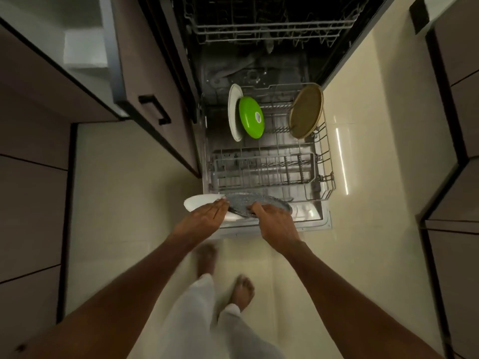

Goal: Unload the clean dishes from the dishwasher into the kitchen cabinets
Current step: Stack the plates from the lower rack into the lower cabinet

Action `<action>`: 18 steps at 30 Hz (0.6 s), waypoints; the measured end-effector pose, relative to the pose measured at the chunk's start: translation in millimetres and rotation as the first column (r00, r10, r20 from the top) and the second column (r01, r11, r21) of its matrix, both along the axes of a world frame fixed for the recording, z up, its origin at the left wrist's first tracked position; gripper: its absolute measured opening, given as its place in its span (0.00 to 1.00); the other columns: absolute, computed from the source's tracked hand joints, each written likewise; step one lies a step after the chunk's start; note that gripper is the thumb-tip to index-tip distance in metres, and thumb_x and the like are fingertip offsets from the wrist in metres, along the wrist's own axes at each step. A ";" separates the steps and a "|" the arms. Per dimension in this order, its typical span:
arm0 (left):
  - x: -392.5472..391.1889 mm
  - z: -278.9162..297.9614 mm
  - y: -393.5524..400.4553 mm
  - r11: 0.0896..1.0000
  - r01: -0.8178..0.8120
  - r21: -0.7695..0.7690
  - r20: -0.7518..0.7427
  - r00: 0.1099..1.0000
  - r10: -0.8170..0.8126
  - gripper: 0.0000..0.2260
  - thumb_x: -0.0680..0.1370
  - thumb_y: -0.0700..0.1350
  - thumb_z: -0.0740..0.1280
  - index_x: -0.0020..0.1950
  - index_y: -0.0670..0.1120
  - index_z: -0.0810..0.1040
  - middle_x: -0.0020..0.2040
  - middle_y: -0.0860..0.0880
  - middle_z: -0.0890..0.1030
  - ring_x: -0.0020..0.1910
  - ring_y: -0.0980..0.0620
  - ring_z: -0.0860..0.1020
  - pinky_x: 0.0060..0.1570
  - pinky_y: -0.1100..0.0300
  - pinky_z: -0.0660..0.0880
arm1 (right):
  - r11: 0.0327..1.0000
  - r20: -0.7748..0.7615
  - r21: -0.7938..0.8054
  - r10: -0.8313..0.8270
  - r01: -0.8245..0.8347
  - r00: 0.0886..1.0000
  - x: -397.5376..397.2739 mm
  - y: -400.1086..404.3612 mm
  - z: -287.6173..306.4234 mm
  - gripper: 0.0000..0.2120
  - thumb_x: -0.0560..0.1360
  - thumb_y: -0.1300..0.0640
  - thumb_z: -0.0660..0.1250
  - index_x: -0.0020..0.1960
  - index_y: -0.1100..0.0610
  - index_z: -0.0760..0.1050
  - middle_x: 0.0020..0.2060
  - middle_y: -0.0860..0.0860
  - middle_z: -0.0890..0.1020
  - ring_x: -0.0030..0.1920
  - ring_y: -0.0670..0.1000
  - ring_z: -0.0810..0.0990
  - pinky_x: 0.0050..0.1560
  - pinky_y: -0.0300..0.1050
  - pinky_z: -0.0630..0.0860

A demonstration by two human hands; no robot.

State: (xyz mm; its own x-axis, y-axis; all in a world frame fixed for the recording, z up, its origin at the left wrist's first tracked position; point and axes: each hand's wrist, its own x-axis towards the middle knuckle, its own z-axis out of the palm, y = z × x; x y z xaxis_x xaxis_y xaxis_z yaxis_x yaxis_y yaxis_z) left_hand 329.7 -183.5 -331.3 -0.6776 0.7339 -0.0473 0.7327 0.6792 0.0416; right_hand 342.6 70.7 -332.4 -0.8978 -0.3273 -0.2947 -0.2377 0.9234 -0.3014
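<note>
The dishwasher's lower rack point(324, 161) is pulled out, with a tan plate point(305, 111), white plate point(232, 112) and green plate point(251, 117) standing upright. At its near edge, the right hand point(277, 224) pinches a grey speckled plate point(259, 200); the left hand point(204, 218), fingers straight, rests on a white dish point(199, 202).

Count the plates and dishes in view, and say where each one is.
5. White plate, green dish and tan plate stand in the lower rack. The hands hold a white plate and a grey plate. Others may be hidden.
</note>
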 end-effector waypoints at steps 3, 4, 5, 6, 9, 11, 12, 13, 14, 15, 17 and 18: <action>30.5 1.9 -22.9 0.999 -0.006 0.045 0.000 1.000 0.006 0.20 0.75 0.30 0.59 0.62 0.34 0.84 0.62 0.36 0.84 0.57 0.44 0.86 0.55 0.52 0.83 | 0.999 0.026 -0.042 -0.014 0.015 1.000 22.3 -36.0 2.2 0.21 0.77 0.61 0.68 0.68 0.48 0.75 0.57 0.54 0.85 0.58 0.58 0.83 0.51 0.54 0.80; 39.9 2.1 -32.7 0.998 -0.025 0.058 0.012 1.000 0.024 0.20 0.75 0.30 0.58 0.61 0.35 0.85 0.61 0.37 0.84 0.56 0.44 0.86 0.54 0.52 0.84 | 0.999 0.043 -0.052 -0.010 0.012 0.999 27.8 -48.9 1.4 0.23 0.75 0.61 0.69 0.69 0.47 0.75 0.57 0.54 0.86 0.59 0.58 0.82 0.52 0.54 0.80; 48.1 1.6 -43.1 0.996 -0.035 0.079 0.021 0.999 0.033 0.19 0.75 0.31 0.59 0.60 0.35 0.85 0.59 0.37 0.85 0.55 0.44 0.87 0.52 0.52 0.84 | 0.998 0.058 -0.055 0.018 -0.015 0.998 32.2 -60.8 0.5 0.25 0.74 0.60 0.70 0.70 0.46 0.75 0.56 0.53 0.86 0.59 0.57 0.82 0.53 0.55 0.81; 56.0 0.5 -56.7 0.993 -0.043 0.106 0.021 0.999 0.041 0.19 0.75 0.31 0.59 0.59 0.35 0.85 0.58 0.38 0.85 0.53 0.44 0.87 0.50 0.52 0.85 | 0.997 0.071 -0.054 0.063 -0.059 0.995 37.7 -74.4 0.0 0.27 0.74 0.58 0.70 0.71 0.46 0.74 0.56 0.51 0.86 0.59 0.56 0.82 0.53 0.55 0.81; 75.5 1.9 -96.5 0.982 -0.054 0.178 -0.040 0.997 0.063 0.18 0.76 0.32 0.60 0.59 0.36 0.85 0.58 0.38 0.86 0.53 0.44 0.87 0.51 0.52 0.85 | 0.989 0.073 -0.059 0.142 -0.137 0.987 52.1 -109.5 1.0 0.26 0.73 0.54 0.74 0.70 0.44 0.76 0.58 0.46 0.86 0.59 0.54 0.81 0.52 0.54 0.83; 89.9 4.8 -126.5 0.975 -0.087 0.203 -0.031 0.995 0.095 0.18 0.77 0.32 0.60 0.61 0.37 0.85 0.59 0.40 0.86 0.55 0.45 0.87 0.52 0.52 0.84 | 0.988 0.052 -0.081 0.137 -0.133 0.989 58.7 -139.1 0.3 0.26 0.71 0.58 0.78 0.68 0.47 0.80 0.59 0.46 0.86 0.58 0.55 0.81 0.52 0.53 0.82; 96.6 6.1 -141.7 0.973 -0.106 0.204 -0.011 0.994 0.111 0.18 0.77 0.32 0.61 0.62 0.38 0.85 0.60 0.41 0.86 0.56 0.46 0.86 0.53 0.52 0.84 | 0.988 0.037 -0.086 0.130 -0.126 0.991 61.1 -155.6 -0.6 0.27 0.69 0.62 0.78 0.67 0.49 0.81 0.58 0.46 0.86 0.57 0.56 0.81 0.52 0.53 0.82; 102.3 5.4 -154.2 0.972 -0.119 0.204 0.006 0.993 0.121 0.18 0.78 0.32 0.61 0.63 0.38 0.84 0.60 0.42 0.85 0.57 0.46 0.86 0.54 0.53 0.84 | 0.988 0.017 -0.090 0.124 -0.122 0.992 61.7 -170.6 -1.5 0.27 0.68 0.65 0.78 0.65 0.51 0.83 0.57 0.48 0.87 0.55 0.57 0.81 0.53 0.52 0.81; 106.3 5.9 -172.4 0.969 -0.143 0.202 0.034 0.990 0.139 0.18 0.78 0.32 0.61 0.64 0.39 0.84 0.61 0.42 0.85 0.58 0.47 0.86 0.55 0.53 0.83 | 0.987 0.000 -0.097 0.132 -0.131 0.991 61.2 -191.0 -2.1 0.27 0.67 0.68 0.78 0.64 0.53 0.83 0.56 0.48 0.87 0.54 0.57 0.81 0.52 0.51 0.81; 108.4 7.0 -189.4 0.963 -0.178 0.203 0.081 0.983 0.165 0.19 0.78 0.33 0.61 0.65 0.38 0.83 0.62 0.42 0.85 0.59 0.46 0.85 0.56 0.53 0.83 | 0.984 -0.010 -0.113 0.139 -0.139 0.990 60.5 -209.6 -2.1 0.27 0.66 0.70 0.77 0.63 0.54 0.84 0.55 0.49 0.87 0.54 0.57 0.81 0.52 0.51 0.81; 108.4 8.9 -224.4 0.939 -0.276 0.204 0.184 0.953 0.240 0.20 0.76 0.32 0.65 0.66 0.38 0.82 0.64 0.41 0.84 0.61 0.45 0.84 0.58 0.52 0.83 | 0.976 0.009 -0.149 0.163 -0.160 0.987 58.7 -246.3 0.9 0.27 0.68 0.71 0.75 0.64 0.52 0.84 0.57 0.49 0.87 0.56 0.57 0.83 0.54 0.52 0.82; 106.3 9.5 -239.2 0.924 -0.332 0.188 0.252 0.926 0.281 0.22 0.74 0.30 0.68 0.68 0.37 0.81 0.66 0.41 0.83 0.63 0.44 0.83 0.59 0.50 0.82 | 0.971 0.031 -0.157 0.187 -0.180 0.982 57.6 -261.8 4.1 0.27 0.71 0.70 0.73 0.66 0.51 0.82 0.59 0.48 0.87 0.58 0.56 0.84 0.56 0.52 0.82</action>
